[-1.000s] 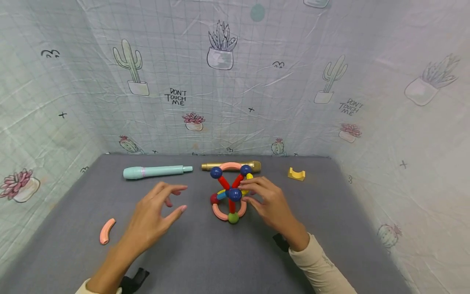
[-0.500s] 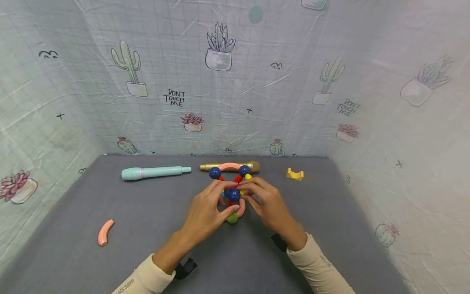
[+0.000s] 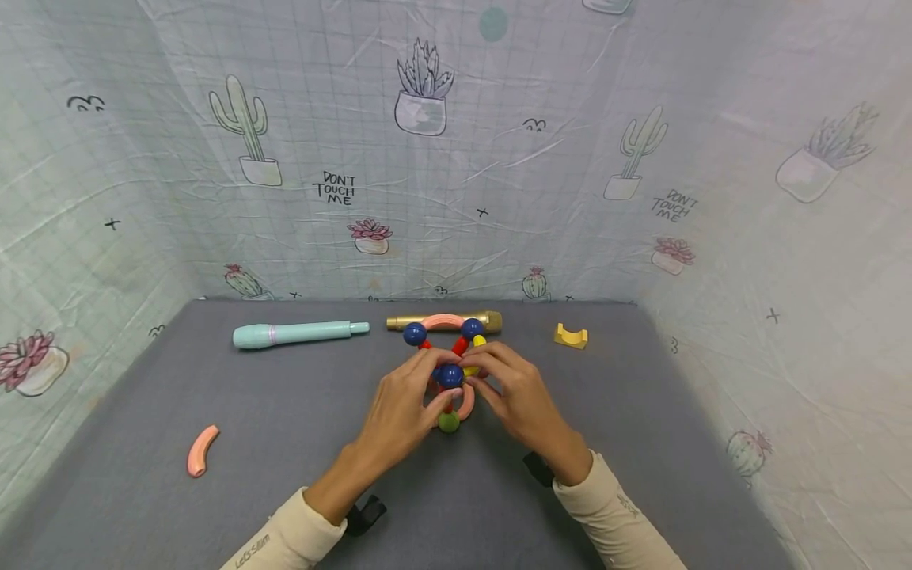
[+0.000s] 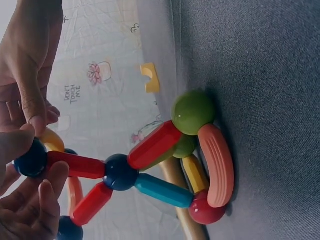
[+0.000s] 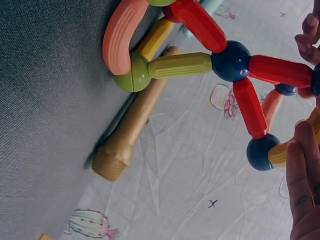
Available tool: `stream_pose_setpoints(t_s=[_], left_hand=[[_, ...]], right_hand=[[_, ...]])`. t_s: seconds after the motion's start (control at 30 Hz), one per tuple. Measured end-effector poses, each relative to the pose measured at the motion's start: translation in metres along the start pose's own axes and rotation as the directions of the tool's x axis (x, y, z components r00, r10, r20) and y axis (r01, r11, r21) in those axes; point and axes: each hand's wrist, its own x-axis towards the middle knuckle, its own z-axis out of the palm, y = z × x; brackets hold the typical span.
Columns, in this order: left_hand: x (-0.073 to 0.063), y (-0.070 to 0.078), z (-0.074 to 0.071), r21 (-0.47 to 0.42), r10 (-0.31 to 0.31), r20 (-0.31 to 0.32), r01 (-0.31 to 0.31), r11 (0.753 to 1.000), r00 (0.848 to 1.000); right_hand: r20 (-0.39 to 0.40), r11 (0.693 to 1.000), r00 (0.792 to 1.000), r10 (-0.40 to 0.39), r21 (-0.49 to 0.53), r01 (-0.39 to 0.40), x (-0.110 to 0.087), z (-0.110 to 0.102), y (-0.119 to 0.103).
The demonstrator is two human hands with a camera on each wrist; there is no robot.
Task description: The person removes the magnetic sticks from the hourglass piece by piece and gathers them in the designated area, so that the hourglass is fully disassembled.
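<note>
A built frame of magnetic balls and rods stands mid-table, with a central blue ball (image 4: 120,172). From it run red rods (image 4: 155,145) and a light blue rod (image 4: 162,190). Its base has a green ball (image 3: 449,422), a red ball (image 4: 207,207) and a pink curved rod (image 4: 219,167). My left hand (image 3: 404,405) pinches the topmost blue ball (image 3: 450,375) between thumb and fingers. Beside it, my right hand (image 3: 526,400) holds the yellow curved rod (image 5: 280,155), which joins another blue ball (image 5: 262,151). The hands hide part of the frame.
Behind the frame lies a gold microphone (image 3: 492,321), with a mint-green microphone (image 3: 299,334) to its left. A yellow arch-shaped piece (image 3: 571,336) sits back right. One loose pink curved rod (image 3: 203,451) lies at the left. Printed cloth (image 3: 442,182) walls the grey table.
My left hand has come in from the left to the frame and taken hold of the top blue ball. My right hand has stayed almost still on the yellow curved rod.
</note>
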Motion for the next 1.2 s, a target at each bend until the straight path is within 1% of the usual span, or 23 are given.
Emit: stream_pose_setpoints(t_s=[0.13,0.3,0.4,0.47,0.53,0.6,0.63,0.67,0.73,0.77,0.8,0.87,0.93,1.03,1.2], left_hand=[[0.0,-0.001,-0.001,0.02,0.017,0.003,-0.017,1.0,1.0],[0.0,-0.001,-0.001,0.001,0.018,0.01,-0.018,1.0,1.0],[0.0,-0.002,0.0,-0.056,-0.005,0.019,0.006,0.998,1.0],[0.0,-0.004,0.0,-0.136,-0.049,0.043,0.055,0.989,0.998],[0.001,-0.006,0.0,-0.224,-0.101,0.071,0.114,0.968,0.992],[0.001,-0.008,-0.001,-0.332,-0.148,0.104,0.175,0.927,0.984],[0.001,-0.01,-0.002,-0.383,-0.167,0.118,0.2,0.902,0.979],[0.001,-0.011,-0.002,-0.424,-0.179,0.125,0.215,0.88,0.976],[0.002,-0.013,-0.003,-0.485,-0.193,0.124,0.229,0.844,0.973],[0.002,-0.014,-0.003,-0.511,-0.195,0.116,0.226,0.829,0.974],[0.001,-0.016,-0.004,-0.523,-0.195,0.101,0.219,0.824,0.976],[0.0,-0.019,-0.005,-0.525,-0.203,0.063,0.205,0.826,0.977],[-0.001,-0.022,-0.008,-0.511,-0.213,0.025,0.196,0.837,0.977],[-0.005,-0.029,-0.014,-0.477,-0.239,-0.023,0.199,0.856,0.971],[-0.013,-0.052,-0.027,-0.396,-0.263,-0.092,0.207,0.895,0.96]], right_hand=[[0.004,1.0,1.0,0.017,0.006,-0.017,0.0,0.001,0.0],[-0.018,1.0,1.0,0.018,0.012,-0.017,0.0,0.003,0.001],[-0.025,1.0,1.0,0.018,0.015,-0.017,0.0,0.004,0.001],[-0.026,1.0,0.999,0.018,0.021,-0.018,0.0,0.004,0.001],[-0.025,0.999,1.0,0.019,0.028,-0.019,0.0,0.004,0.001],[-0.027,0.999,0.999,0.017,0.033,-0.016,0.001,0.004,0.001],[-0.029,0.999,0.999,0.018,0.034,-0.017,0.001,0.004,0.0],[-0.032,0.999,0.999,0.016,0.035,-0.015,0.001,0.005,0.001],[-0.038,0.999,0.999,0.012,0.033,-0.011,0.001,0.005,0.001],[-0.042,1.0,0.999,0.008,0.029,-0.006,0.001,0.006,0.001],[-0.042,1.0,0.999,0.008,0.027,-0.006,0.001,0.006,0.002],[-0.048,1.0,0.999,0.0,0.024,0.001,0.001,0.007,0.002],[-0.054,1.0,0.999,-0.004,0.022,0.006,0.001,0.007,0.002],[-0.058,1.0,0.998,0.001,0.02,0.0,0.001,0.007,0.002],[-0.055,1.0,0.998,0.005,0.012,-0.004,0.001,0.008,0.001]])
